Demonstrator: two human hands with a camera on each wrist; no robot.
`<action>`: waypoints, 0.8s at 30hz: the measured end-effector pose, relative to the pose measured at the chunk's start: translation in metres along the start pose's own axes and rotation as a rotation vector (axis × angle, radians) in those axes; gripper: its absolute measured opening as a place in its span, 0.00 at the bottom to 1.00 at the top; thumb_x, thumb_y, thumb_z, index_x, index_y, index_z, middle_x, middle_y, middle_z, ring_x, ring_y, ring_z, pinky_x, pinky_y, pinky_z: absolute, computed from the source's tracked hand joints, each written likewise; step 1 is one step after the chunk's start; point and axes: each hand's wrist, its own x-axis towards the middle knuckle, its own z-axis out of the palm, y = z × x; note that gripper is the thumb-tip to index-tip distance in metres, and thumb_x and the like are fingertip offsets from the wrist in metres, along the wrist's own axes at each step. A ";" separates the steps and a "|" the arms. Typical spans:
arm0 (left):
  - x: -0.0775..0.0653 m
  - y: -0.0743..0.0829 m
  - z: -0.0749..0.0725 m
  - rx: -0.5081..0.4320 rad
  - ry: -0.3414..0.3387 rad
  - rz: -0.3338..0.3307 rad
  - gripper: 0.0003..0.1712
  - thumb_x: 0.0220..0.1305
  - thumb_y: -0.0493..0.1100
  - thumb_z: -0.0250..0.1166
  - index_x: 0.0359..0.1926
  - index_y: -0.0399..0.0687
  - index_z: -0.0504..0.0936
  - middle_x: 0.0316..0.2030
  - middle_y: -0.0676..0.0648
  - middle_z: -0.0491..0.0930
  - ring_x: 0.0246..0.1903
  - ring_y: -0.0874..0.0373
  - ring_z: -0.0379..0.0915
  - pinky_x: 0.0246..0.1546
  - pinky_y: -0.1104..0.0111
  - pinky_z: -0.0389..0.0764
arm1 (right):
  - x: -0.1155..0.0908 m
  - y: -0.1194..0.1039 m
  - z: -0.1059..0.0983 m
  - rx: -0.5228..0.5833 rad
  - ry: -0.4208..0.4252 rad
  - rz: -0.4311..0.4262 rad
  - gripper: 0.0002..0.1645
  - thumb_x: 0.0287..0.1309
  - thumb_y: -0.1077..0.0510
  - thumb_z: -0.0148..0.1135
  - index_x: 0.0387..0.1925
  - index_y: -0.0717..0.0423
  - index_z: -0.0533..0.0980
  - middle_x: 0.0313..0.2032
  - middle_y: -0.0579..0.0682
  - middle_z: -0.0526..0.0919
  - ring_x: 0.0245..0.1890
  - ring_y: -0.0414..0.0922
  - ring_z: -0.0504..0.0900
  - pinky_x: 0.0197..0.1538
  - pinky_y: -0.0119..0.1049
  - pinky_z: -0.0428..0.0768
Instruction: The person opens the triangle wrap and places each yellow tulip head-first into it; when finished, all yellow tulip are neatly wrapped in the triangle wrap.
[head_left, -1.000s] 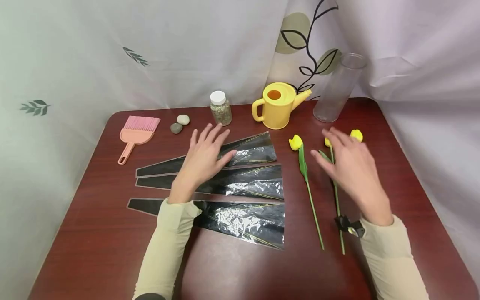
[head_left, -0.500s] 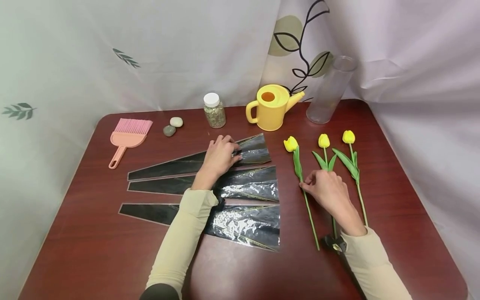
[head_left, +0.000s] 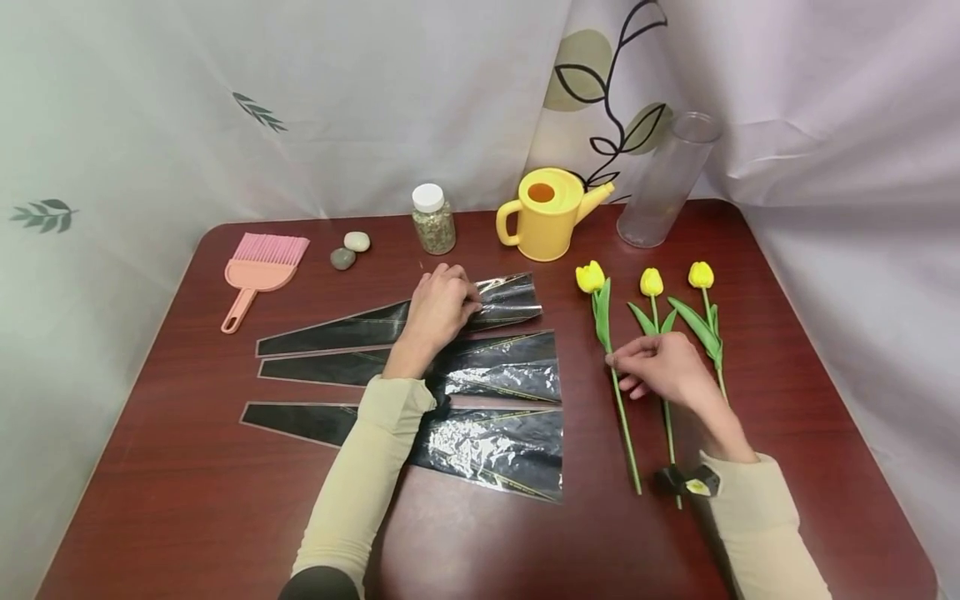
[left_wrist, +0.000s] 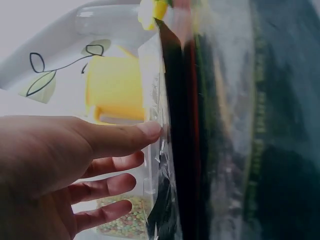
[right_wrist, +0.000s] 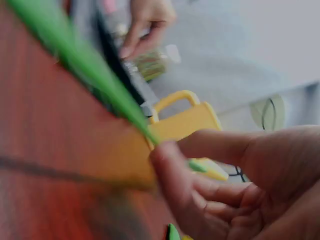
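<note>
My left hand (head_left: 438, 308) pinches the upper edge of the farthest black plastic flower sleeve (head_left: 513, 298), whose wide end bends up a little. In the left wrist view the thumb presses on the film of the sleeve (left_wrist: 170, 125), and the other fingers are loosely bent. At the right, my right hand (head_left: 663, 367) pinches the green stem of the leftmost yellow tulip (head_left: 602, 312) just below its leaf. The right wrist view has the stem (right_wrist: 107, 82) between thumb and forefinger. Two more sleeves, the middle one (head_left: 495, 367) and the nearest one (head_left: 487, 450), lie flat.
Two other tulips, one (head_left: 652, 283) partly under my right hand and one (head_left: 703, 321) farther right, lie on the table. Along the back stand a jar (head_left: 435, 229), a yellow watering can (head_left: 546, 221) and a clear vase (head_left: 660, 192). A pink brush (head_left: 262, 267) and stones (head_left: 342, 258) lie left.
Both hands have come down and in from above the table. The left has taken the far sleeve's edge and bent it up; the right has pinched the left tulip's stem and shifted it slightly.
</note>
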 end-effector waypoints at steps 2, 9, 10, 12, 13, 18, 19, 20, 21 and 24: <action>-0.001 0.001 -0.003 -0.006 0.013 0.002 0.02 0.58 0.43 0.73 0.32 0.51 0.90 0.35 0.50 0.79 0.41 0.51 0.71 0.44 0.53 0.71 | 0.002 0.001 -0.007 0.203 -0.041 -0.004 0.18 0.61 0.61 0.65 0.45 0.74 0.80 0.31 0.55 0.87 0.24 0.45 0.85 0.29 0.40 0.84; -0.004 -0.001 -0.005 -0.006 0.032 0.008 0.04 0.58 0.44 0.73 0.31 0.49 0.89 0.34 0.50 0.79 0.40 0.52 0.71 0.43 0.55 0.72 | 0.009 -0.005 -0.020 0.856 0.012 -0.033 0.07 0.60 0.67 0.65 0.40 0.66 0.84 0.34 0.56 0.86 0.31 0.48 0.87 0.40 0.39 0.83; -0.004 -0.002 -0.006 -0.009 0.035 0.005 0.04 0.58 0.44 0.74 0.31 0.49 0.89 0.34 0.50 0.79 0.40 0.52 0.71 0.43 0.55 0.72 | 0.011 -0.006 -0.020 0.925 0.052 -0.045 0.08 0.59 0.67 0.66 0.40 0.67 0.83 0.34 0.57 0.86 0.33 0.49 0.87 0.42 0.40 0.82; -0.005 -0.002 -0.006 -0.022 0.039 0.001 0.04 0.58 0.44 0.74 0.31 0.49 0.89 0.34 0.50 0.79 0.40 0.52 0.71 0.41 0.56 0.71 | 0.015 -0.009 -0.020 1.032 0.160 -0.070 0.09 0.57 0.69 0.68 0.41 0.69 0.83 0.34 0.59 0.85 0.34 0.51 0.87 0.44 0.42 0.81; -0.005 -0.002 -0.007 -0.028 0.042 -0.001 0.04 0.57 0.44 0.74 0.31 0.49 0.89 0.34 0.50 0.79 0.40 0.52 0.71 0.41 0.57 0.71 | 0.017 -0.011 -0.020 1.074 0.220 -0.077 0.11 0.55 0.69 0.69 0.41 0.70 0.82 0.33 0.59 0.85 0.34 0.51 0.87 0.45 0.42 0.81; -0.005 -0.001 -0.009 -0.042 0.050 0.007 0.05 0.58 0.44 0.74 0.32 0.49 0.89 0.33 0.50 0.79 0.39 0.52 0.71 0.41 0.57 0.72 | 0.031 -0.013 -0.023 1.209 0.502 -0.074 0.15 0.50 0.70 0.73 0.41 0.73 0.81 0.34 0.62 0.85 0.33 0.53 0.87 0.42 0.41 0.81; -0.005 -0.001 -0.010 -0.044 0.050 0.009 0.05 0.58 0.44 0.73 0.32 0.49 0.89 0.33 0.50 0.79 0.39 0.52 0.71 0.41 0.57 0.72 | 0.034 -0.012 -0.023 1.224 0.532 -0.063 0.17 0.49 0.70 0.73 0.42 0.73 0.81 0.35 0.61 0.86 0.34 0.53 0.87 0.42 0.41 0.82; -0.005 -0.001 -0.010 -0.046 0.050 0.010 0.05 0.58 0.44 0.73 0.32 0.49 0.89 0.33 0.50 0.79 0.39 0.52 0.71 0.41 0.57 0.72 | 0.036 -0.012 -0.023 1.230 0.555 -0.051 0.16 0.49 0.70 0.73 0.41 0.72 0.81 0.36 0.61 0.86 0.33 0.53 0.87 0.42 0.40 0.82; -0.004 -0.001 -0.011 -0.050 0.052 0.010 0.05 0.58 0.44 0.73 0.32 0.49 0.89 0.33 0.50 0.79 0.39 0.52 0.71 0.41 0.57 0.72 | 0.039 -0.012 -0.022 1.239 0.563 -0.042 0.16 0.49 0.70 0.73 0.42 0.72 0.81 0.37 0.61 0.86 0.34 0.53 0.87 0.42 0.41 0.82; -0.004 0.001 -0.013 -0.056 0.056 0.013 0.05 0.58 0.45 0.73 0.32 0.49 0.90 0.33 0.51 0.78 0.39 0.53 0.71 0.41 0.58 0.72 | 0.047 -0.013 -0.013 1.229 0.568 -0.036 0.14 0.51 0.70 0.71 0.41 0.72 0.82 0.36 0.61 0.86 0.33 0.52 0.87 0.43 0.43 0.81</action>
